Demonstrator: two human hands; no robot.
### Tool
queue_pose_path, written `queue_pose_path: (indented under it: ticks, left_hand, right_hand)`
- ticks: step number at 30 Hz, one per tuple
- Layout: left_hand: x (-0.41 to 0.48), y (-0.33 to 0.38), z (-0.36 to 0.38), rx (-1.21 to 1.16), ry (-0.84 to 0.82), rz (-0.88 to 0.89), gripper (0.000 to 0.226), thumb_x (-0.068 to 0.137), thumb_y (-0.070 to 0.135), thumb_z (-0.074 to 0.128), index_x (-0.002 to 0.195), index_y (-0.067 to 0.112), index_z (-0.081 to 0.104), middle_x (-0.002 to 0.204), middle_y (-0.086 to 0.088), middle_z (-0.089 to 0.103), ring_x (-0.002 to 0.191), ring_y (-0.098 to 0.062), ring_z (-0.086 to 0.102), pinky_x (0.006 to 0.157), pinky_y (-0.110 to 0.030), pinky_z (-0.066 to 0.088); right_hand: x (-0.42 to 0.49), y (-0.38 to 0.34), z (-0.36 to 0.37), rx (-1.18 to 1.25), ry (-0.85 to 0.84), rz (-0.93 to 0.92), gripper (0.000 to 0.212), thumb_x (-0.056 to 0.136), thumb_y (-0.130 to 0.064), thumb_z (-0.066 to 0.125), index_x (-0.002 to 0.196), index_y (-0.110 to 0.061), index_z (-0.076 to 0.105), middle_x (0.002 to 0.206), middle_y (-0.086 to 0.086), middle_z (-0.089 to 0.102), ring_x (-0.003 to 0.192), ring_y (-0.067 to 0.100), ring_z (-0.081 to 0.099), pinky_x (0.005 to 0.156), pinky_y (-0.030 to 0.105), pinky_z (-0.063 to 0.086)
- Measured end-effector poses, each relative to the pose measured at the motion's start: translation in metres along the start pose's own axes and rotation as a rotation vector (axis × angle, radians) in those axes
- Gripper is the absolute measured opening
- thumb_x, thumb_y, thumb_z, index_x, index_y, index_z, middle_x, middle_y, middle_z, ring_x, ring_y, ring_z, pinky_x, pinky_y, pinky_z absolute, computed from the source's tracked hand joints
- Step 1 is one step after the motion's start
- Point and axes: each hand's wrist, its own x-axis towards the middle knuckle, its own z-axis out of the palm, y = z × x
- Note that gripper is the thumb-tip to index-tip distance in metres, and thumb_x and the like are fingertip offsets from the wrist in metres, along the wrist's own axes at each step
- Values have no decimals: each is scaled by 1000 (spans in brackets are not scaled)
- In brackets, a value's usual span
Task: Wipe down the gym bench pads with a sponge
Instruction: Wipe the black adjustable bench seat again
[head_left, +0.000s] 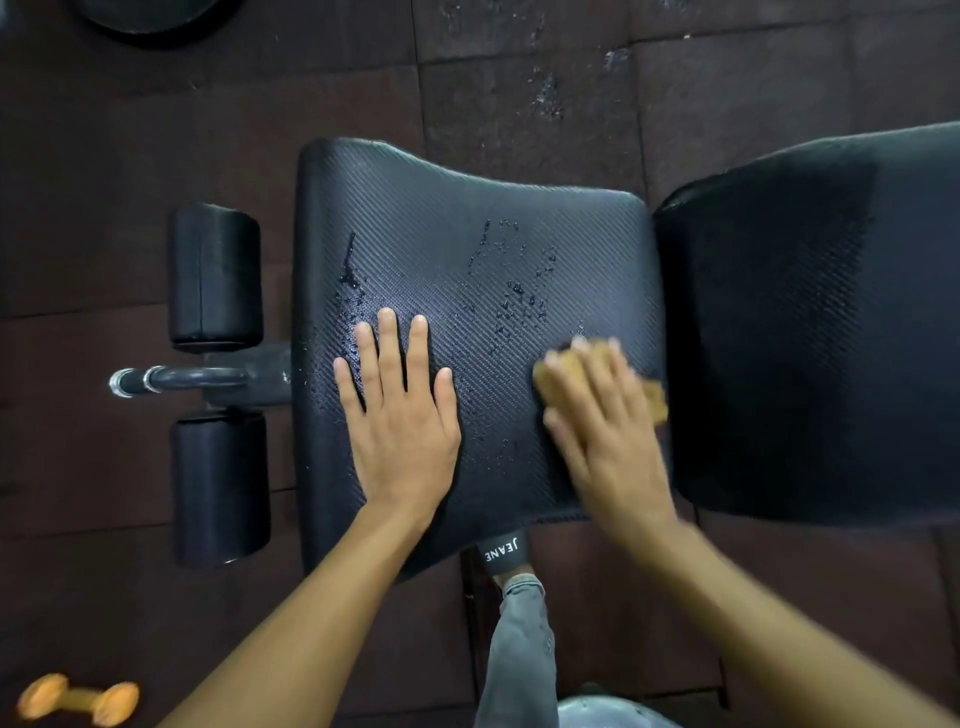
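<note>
The black textured seat pad (457, 234) of the gym bench lies below me, with water drops and wet streaks on it. My left hand (400, 410) rests flat on its near left part, fingers spread, holding nothing. My right hand (602, 426) presses a tan sponge (655, 399) onto the pad's near right edge; the hand is blurred. The larger back pad (810, 332) lies to the right, its surface dark and wet-looking.
Two black foam rollers (215, 278) (221, 486) and a metal bar (182, 379) stick out left of the seat. An orange dumbbell (78, 699) lies on the dark rubber floor tiles at bottom left. A weight plate (150, 15) sits at top left. My grey trouser leg (519, 649) is below.
</note>
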Motion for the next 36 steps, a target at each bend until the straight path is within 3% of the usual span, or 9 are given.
queue_pose_path:
  ticks: [3,6,13,16,21,24,30,33,36]
  left_hand:
    - [-1,0,0,-3,11,0,55,105,40,27,156,21,17,164,-7,10,152,-26,6,122,-50,10]
    - [-1,0,0,-2,18,5,55,105,40,27,156,21,17,164,-7,10,152,-26,5,123,-50,9]
    - [-1,0,2,-13,33,5,55,105,40,28,155,21,18,164,-7,11,152,-25,6,123,-49,7]
    - [-1,-1,1,-15,30,2,55,105,39,30,156,21,17,164,-7,11,152,-26,6,123,-49,8]
    - [0,-1,-2,-16,20,9,55,105,39,29,156,20,17,164,-7,9,152,-26,6,123,-50,9]
    - [1,0,-1,-16,20,3,55,105,39,29,156,21,18,164,-7,10,152,-26,6,123,-49,9]
    - [1,0,-1,-18,8,0,54,105,40,27,155,22,18,164,-5,11,152,-24,5,123,-47,5]
    - [2,-2,-4,-84,-1,-12,52,105,38,24,155,23,21,164,-2,12,152,-21,5,124,-46,6]
    - [3,-2,-9,-217,11,-31,50,105,34,25,153,21,28,163,1,19,152,-17,7,124,-44,6]
  right_hand:
    - [-75,-4,-6,-62,-140,-115,47,103,-37,45,149,-27,42,160,2,33,152,27,20,117,53,28]
    - [-19,17,-7,-138,-159,-254,46,104,-43,39,148,-31,39,158,2,37,149,27,26,116,57,28]
    - [183,2,8,-8,104,208,48,105,-39,37,151,-28,36,160,3,31,152,30,15,120,53,17]
    - [111,-25,18,1,101,82,48,105,-36,40,151,-24,38,158,6,34,151,31,17,120,50,22]
    - [-58,-37,7,-64,-172,-219,46,104,-36,43,149,-28,40,158,2,35,151,26,21,117,51,28]
    - [8,-16,7,-104,-173,-306,46,105,-40,38,149,-28,39,157,4,37,150,27,24,117,54,27]
    - [218,-19,18,-5,-10,85,48,105,-38,36,152,-27,35,163,3,24,152,30,12,121,52,16]
    - [186,-42,27,21,57,97,49,105,-35,38,153,-25,34,162,4,27,152,29,13,122,50,15]
    - [80,-58,22,23,-64,-66,55,105,-39,40,156,-23,27,165,3,20,154,26,6,124,48,12]
